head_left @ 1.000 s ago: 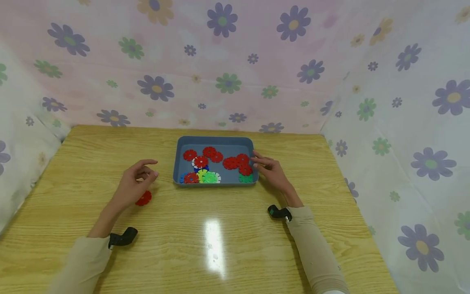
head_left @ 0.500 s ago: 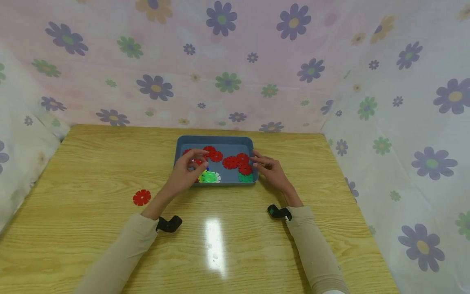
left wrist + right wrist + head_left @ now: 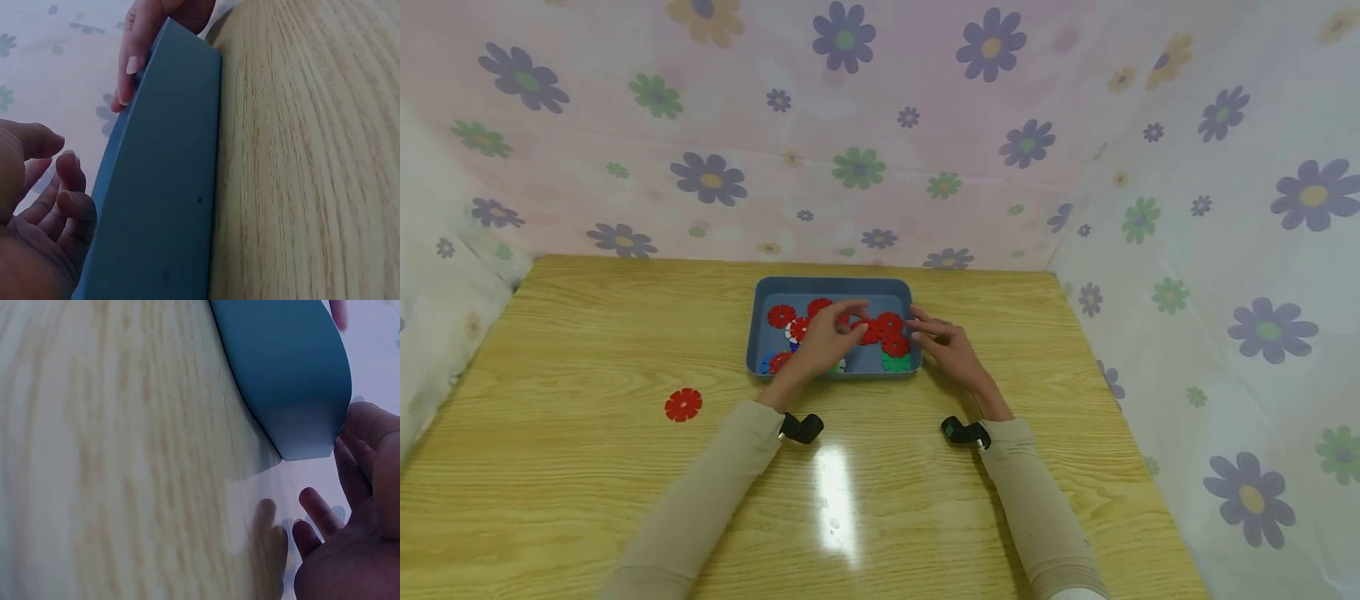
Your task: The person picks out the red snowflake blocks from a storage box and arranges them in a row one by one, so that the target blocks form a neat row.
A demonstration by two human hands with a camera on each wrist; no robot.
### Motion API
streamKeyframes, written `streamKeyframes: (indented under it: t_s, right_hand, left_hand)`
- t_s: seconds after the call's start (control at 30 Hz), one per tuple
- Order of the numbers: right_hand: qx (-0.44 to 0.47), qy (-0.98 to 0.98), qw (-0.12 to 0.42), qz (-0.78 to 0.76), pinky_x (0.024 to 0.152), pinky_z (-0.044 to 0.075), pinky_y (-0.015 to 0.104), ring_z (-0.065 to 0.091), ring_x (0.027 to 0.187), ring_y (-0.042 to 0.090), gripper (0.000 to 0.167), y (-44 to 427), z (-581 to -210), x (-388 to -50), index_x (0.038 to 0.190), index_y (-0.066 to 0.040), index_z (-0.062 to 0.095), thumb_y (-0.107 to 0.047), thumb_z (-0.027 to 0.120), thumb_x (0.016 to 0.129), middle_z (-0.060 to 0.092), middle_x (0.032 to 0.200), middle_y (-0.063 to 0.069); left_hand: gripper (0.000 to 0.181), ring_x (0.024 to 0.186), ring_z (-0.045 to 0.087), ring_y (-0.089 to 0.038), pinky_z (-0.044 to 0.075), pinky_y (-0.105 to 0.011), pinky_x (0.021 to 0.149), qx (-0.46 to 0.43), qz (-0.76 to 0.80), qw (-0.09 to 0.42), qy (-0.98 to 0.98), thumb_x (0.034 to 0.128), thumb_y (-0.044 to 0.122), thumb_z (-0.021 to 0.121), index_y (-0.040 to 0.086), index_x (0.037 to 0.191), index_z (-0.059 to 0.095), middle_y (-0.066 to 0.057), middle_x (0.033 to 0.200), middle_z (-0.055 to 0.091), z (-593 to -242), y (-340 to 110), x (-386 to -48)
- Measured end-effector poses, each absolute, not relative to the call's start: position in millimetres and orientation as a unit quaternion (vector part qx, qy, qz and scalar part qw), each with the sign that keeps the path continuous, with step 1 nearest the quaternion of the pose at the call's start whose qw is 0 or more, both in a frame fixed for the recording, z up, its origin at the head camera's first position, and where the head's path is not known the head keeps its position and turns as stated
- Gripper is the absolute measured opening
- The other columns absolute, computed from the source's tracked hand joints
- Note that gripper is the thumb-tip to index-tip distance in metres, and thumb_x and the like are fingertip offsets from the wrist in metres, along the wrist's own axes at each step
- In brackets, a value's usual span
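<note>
The blue-grey tray (image 3: 857, 371) holds flower-shaped discs in red, green, blue and white. Over its middle hovers the left hand (image 3: 823, 340), fingers loosely bent and nothing visible between them; in the left wrist view this hand (image 3: 47, 212) shows beside the tray wall (image 3: 156, 169). At the tray's right end, the right hand (image 3: 951, 350) has its fingertips at the rim, and the right wrist view shows that hand (image 3: 369, 487) against the tray's corner (image 3: 300, 406). Red discs (image 3: 891, 325) lie between the two hands, with a green disc (image 3: 896, 363) below them.
One red disc (image 3: 683, 405) lies on the wooden table (image 3: 587, 467), left of the tray. Flower-patterned cloth (image 3: 880, 183) stands behind the table and along its sides. A black wrist device (image 3: 805, 428) is on the left wrist, another (image 3: 962, 431) on the right.
The left hand has moved right from beside the red disc on the table to over the middle of the tray. The right hand has stayed at the tray's right end.
</note>
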State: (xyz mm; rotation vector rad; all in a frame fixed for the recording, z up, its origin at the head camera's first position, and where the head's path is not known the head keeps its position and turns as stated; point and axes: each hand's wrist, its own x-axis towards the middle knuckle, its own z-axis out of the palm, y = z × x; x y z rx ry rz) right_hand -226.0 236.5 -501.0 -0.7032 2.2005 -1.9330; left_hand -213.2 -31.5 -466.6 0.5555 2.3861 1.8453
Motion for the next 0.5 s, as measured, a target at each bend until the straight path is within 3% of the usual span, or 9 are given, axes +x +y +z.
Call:
streamKeyframes:
  t_s: [0.23, 0.37, 0.5]
  right_hand:
    - [-0.233, 0.733, 0.063, -0.636, 0.103, 0.047, 0.020, 0.031, 0.151, 0.034, 0.034, 236, -501, -228, 0.133, 0.019, 0.054, 0.005, 0.054, 0.102, 0.034, 0.159, 0.028]
    - [-0.235, 0.732, 0.063, -0.636, 0.103, 0.047, 0.020, 0.030, 0.150, 0.037, 0.035, 236, -501, -228, 0.132, 0.022, 0.052, 0.006, 0.054, 0.102, 0.033, 0.159, 0.028]
    - [-0.229, 0.732, 0.067, -0.638, 0.103, 0.047, 0.019, 0.030, 0.150, 0.038, 0.035, 236, -501, -227, 0.133, 0.021, 0.052, 0.004, 0.054, 0.102, 0.034, 0.159, 0.026]
  left_hand:
    - [0.046, 0.064, 0.058, -0.021, 0.049, -0.027, 0.064, 0.186, 0.568, 0.047, 0.800, 0.0998, 0.003, 0.062, -0.002, 0.144, 0.053, -0.023, 0.143, 0.056, -480, -21, -225]
    - [0.046, 0.067, 0.059, -0.027, 0.052, -0.034, 0.069, 0.174, 0.542, 0.062, 0.820, 0.0990, 0.002, 0.063, 0.001, 0.144, 0.055, -0.019, 0.148, 0.054, -484, -19, -228]
    - [0.047, 0.096, 0.065, -0.032, 0.054, -0.040, 0.087, 0.164, 0.508, 0.072, 0.843, 0.0970, 0.002, 0.067, 0.000, 0.143, 0.056, -0.019, 0.144, 0.058, -488, -17, -230]
